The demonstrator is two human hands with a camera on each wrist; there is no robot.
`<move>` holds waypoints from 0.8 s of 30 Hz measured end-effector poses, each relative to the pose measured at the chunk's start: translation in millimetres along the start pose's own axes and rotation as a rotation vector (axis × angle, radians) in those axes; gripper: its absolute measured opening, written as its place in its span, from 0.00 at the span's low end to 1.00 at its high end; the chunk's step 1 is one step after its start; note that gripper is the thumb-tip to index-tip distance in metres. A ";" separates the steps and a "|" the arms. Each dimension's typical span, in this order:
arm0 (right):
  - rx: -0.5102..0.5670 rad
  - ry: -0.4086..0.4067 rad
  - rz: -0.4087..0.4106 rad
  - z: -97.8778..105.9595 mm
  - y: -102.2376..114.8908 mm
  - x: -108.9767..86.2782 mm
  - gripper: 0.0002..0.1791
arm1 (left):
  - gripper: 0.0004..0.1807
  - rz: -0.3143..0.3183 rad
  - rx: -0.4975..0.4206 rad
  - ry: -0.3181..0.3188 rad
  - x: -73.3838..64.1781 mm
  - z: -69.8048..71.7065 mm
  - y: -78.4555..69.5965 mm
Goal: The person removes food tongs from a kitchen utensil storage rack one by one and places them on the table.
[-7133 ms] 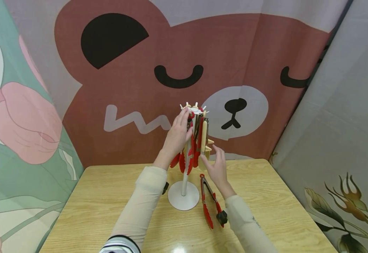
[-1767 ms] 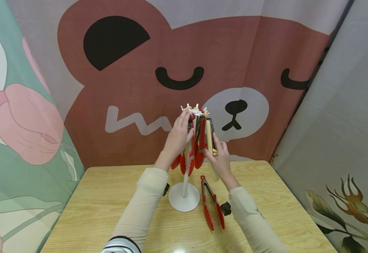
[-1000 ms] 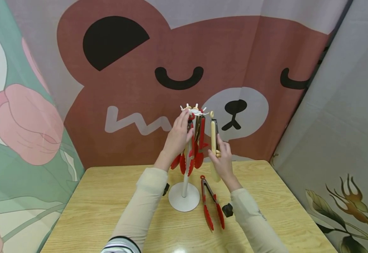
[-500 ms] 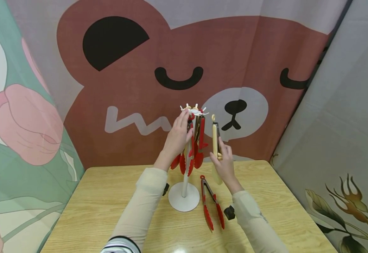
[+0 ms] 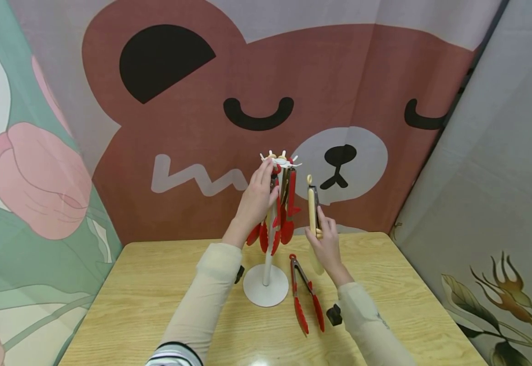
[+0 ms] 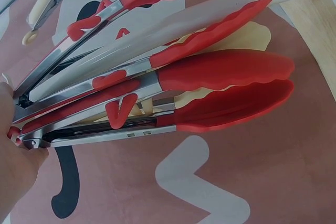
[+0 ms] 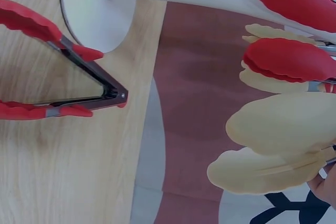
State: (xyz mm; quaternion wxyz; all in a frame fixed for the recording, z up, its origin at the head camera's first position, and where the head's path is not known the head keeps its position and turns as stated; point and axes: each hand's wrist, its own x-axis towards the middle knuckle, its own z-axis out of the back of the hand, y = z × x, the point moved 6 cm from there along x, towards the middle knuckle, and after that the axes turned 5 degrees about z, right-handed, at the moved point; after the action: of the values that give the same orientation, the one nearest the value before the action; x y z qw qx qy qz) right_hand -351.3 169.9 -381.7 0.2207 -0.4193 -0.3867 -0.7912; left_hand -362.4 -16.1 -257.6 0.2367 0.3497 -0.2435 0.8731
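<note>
Near the back of the table stands a white rack (image 5: pixel 267 277) with a round base and a ring of hooks on top. Several red and cream tongs hang from it; red-tipped tongs (image 6: pixel 226 66) fill the left wrist view. My left hand (image 5: pixel 254 201) is at the top of the rack, its extended fingers touching close to the hooks. To the right of the rack, my right hand (image 5: pixel 327 244) grips cream tongs (image 5: pixel 312 208), upright with the hanging loop at the top. Their cream heads (image 7: pixel 268 171) point down toward the table and stay close together.
Red tongs (image 5: pixel 295 292) lie spread on the wooden table (image 5: pixel 156 295), just right of the rack's base. Small black devices sit at the wrists, one (image 5: pixel 334 315) by the right sleeve. A bear-print curtain (image 5: pixel 179 127) hangs behind the table, and a grey curtain (image 5: pixel 490 152) is at the right.
My right hand has taken the cream tongs off the rack's right side, moving them right and then lower. My left hand has stayed at the rack's top.
</note>
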 end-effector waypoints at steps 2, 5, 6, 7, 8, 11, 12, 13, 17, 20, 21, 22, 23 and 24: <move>0.001 0.007 -0.005 -0.5 -0.9 -2.4 0.37 | 0.33 0.001 0.000 0.001 -0.1 -0.2 0.3; 0.001 0.022 -0.004 -1.1 -2.4 -6.4 0.37 | 0.33 0.000 0.000 -0.002 -0.2 0.1 0.2; -0.001 0.028 -0.003 -1.3 -3.1 -7.8 0.37 | 0.33 -0.001 0.000 -0.003 -0.2 0.1 0.2; -0.006 0.035 -0.003 -1.6 -4.1 -9.3 0.37 | 0.33 -0.002 -0.001 -0.003 -0.3 0.0 0.1; -0.010 0.039 -0.003 -1.6 -5.1 -10.8 0.37 | 0.33 -0.003 -0.001 -0.003 -0.3 -0.1 0.1; -0.012 0.054 -0.012 -2.1 -8.0 -14.9 0.37 | 0.33 -0.004 -0.005 -0.003 -0.6 -0.5 0.2; -0.012 0.057 -0.018 -2.2 -9.0 -16.1 0.37 | 0.33 -0.004 -0.005 -0.003 -0.6 -0.6 0.2; -0.012 0.060 -0.024 -2.2 -10.0 -17.2 0.37 | 0.33 -0.004 -0.006 -0.004 -0.7 -0.6 0.3; -0.014 0.074 -0.054 -2.4 -14.0 -21.7 0.38 | 0.33 -0.003 -0.004 -0.004 -0.6 -0.8 0.4; -0.023 0.079 -0.070 -2.1 -17.0 -24.9 0.38 | 0.33 -0.003 -0.003 -0.005 -0.6 -0.5 0.2; -0.027 0.079 -0.071 -2.0 -17.7 -25.9 0.38 | 0.33 -0.003 -0.003 -0.005 -0.6 -0.3 0.1; -0.029 0.079 -0.070 -1.9 -18.6 -26.9 0.38 | 0.33 -0.003 -0.003 -0.006 -0.6 -0.1 0.1; -0.030 0.079 -0.070 -1.7 -19.3 -27.9 0.38 | 0.33 -0.003 -0.003 -0.006 -0.7 0.1 0.1; -0.032 0.077 -0.070 -1.5 -20.0 -28.8 0.37 | 0.33 -0.003 -0.003 -0.007 -0.7 0.2 0.1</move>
State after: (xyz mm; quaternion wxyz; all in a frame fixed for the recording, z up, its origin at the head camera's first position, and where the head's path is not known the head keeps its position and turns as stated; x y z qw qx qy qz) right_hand -349.7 181.5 -414.9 0.2009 -0.3781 -0.3796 -0.8201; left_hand -362.0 -16.5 -258.0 0.2379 0.3527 -0.2451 0.8712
